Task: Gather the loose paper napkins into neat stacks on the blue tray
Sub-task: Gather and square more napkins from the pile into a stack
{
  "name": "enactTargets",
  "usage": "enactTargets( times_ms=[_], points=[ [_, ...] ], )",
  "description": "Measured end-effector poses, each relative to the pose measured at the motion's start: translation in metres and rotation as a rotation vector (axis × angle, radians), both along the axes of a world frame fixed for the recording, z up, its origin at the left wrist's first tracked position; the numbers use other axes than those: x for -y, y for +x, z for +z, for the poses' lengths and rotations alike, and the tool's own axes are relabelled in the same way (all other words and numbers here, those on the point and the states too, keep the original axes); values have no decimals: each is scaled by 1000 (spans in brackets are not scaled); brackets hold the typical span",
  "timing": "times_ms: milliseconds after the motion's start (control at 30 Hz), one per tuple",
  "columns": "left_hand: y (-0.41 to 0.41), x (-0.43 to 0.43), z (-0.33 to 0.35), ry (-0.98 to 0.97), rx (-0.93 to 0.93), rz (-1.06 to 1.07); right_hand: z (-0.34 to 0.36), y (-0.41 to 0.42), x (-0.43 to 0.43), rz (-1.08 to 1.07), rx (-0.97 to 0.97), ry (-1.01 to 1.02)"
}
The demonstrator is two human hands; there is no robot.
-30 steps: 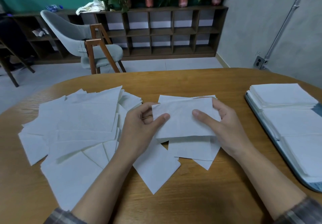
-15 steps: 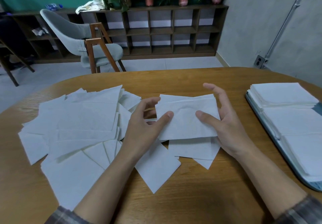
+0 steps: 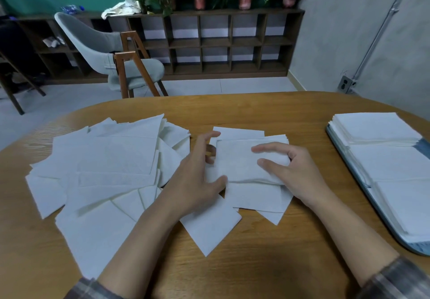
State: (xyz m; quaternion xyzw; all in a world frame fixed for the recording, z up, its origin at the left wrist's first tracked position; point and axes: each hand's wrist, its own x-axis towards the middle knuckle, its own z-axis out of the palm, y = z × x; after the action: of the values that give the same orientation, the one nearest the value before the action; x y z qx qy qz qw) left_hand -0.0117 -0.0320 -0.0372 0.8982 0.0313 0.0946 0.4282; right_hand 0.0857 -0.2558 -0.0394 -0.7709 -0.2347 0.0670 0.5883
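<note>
Right grip (image 3: 296,172) around napkin stack (image 3: 237,163)

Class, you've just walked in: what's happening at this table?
A person is sorting paper napkins on a wooden table. The right hand holds a small bundle in its grip, and the open left hand is at its left edge. A loose pile lies to the left; neat stacks sit on the blue tray at right.

One left hand (image 3: 197,182), one right hand (image 3: 296,174), one napkin bundle (image 3: 237,161), one blue tray (image 3: 417,248), three stacks (image 3: 374,126).
</note>
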Motion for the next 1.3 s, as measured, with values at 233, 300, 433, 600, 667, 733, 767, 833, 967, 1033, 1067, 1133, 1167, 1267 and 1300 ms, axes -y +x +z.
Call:
enactTargets(
  times_ms=[233,300,433,600,667,733,767,833,967,1033,1067,1133,1167,1267,1300],
  points=[
    [-7,-17,5,119,-187,-157,-7,7,2,-113,11,19],
    [-8,-22,7,115,-229,-197,-7,7,2,-132,3,17],
    [-6,-23,6,145,-253,-258,-6,8,2,-145,5,10],
    [-6,-20,6,134,-228,-254,-5,5,2,-103,38,-17],
    [-8,-18,10,78,-174,-229,-4,4,1,-82,48,-5],
    [-9,-17,14,16,-88,-197,-1,2,0,-53,43,25],
    [-10,-16,15,-10,-54,-180,-1,1,-1,-42,34,34],
    [-11,-15,18,-60,-11,-141,0,-1,-3,-32,14,49],
    [-11,-13,20,-85,81,-52,4,-4,-3,-16,8,58],
    [-11,-11,20,-79,131,-20,6,-5,-3,35,16,42],
    [-11,-9,20,-82,150,-11,7,-7,-3,78,11,41],
    [-11,-4,18,-92,178,-3,7,-12,-5,166,-29,38],
    [-11,0,16,-92,188,-2,7,-14,-6,207,-56,46],
    [-9,6,11,-106,196,-11,5,-19,-11,194,-64,72],
    [-8,6,10,-123,195,-6,3,-18,-11,152,-43,63]
  ],
)
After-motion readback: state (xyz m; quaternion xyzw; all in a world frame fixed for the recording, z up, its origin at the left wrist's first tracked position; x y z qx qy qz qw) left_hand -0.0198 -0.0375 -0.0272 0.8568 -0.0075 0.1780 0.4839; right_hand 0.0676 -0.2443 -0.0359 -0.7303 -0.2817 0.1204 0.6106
